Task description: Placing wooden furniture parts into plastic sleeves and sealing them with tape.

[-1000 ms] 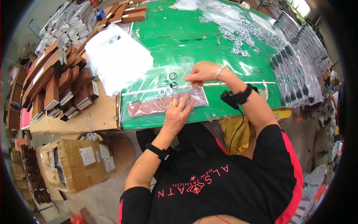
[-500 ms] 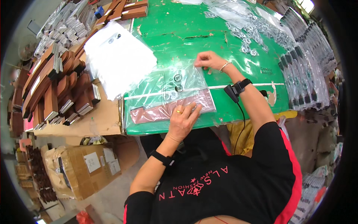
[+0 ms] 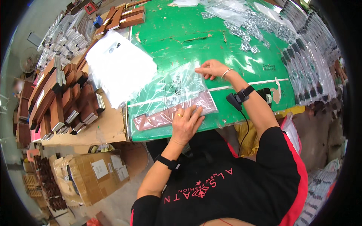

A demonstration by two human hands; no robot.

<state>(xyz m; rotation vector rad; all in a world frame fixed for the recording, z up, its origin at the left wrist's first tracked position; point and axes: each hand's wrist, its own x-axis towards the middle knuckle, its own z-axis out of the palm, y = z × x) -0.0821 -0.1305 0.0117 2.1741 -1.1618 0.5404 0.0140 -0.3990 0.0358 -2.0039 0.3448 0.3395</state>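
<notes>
A clear plastic bag lies flat on the green table, with a brown leather strip at its near end and small metal rings inside. My left hand presses flat on the near edge of the bag, over the brown strip. My right hand touches the bag's far right corner with its fingertips. A bracelet and a black wrist device sit on my right forearm.
A stack of white plastic bags lies at the table's left corner. Brown belts with buckles fill the left bench. Bagged metal rings and dark packed items lie at the far right. A cardboard box stands below.
My right hand has moved farther up the bag to its far corner. The bag now lies flatter and more spread out. My left hand stays pressed on the near end.
</notes>
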